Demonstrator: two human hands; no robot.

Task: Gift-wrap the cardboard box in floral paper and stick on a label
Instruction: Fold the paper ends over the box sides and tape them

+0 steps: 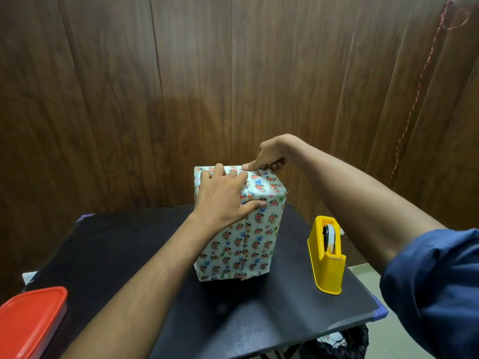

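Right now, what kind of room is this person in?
Probably a home room used for wrapping: a small black table against a wood-panelled wall, with a yellow tape dispenser beside the floral-wrapped box.

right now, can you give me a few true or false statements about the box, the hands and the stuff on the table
1. The box stands upright, wrapped in floral paper. True.
2. The left hand lies on top of the box. True.
3. The tape dispenser is red. False: it is yellow.
4. The right hand holds the tape dispenser. False: it is at the box's top far edge, thumb pressing there.
5. A red lid is at the table's near left corner. True.
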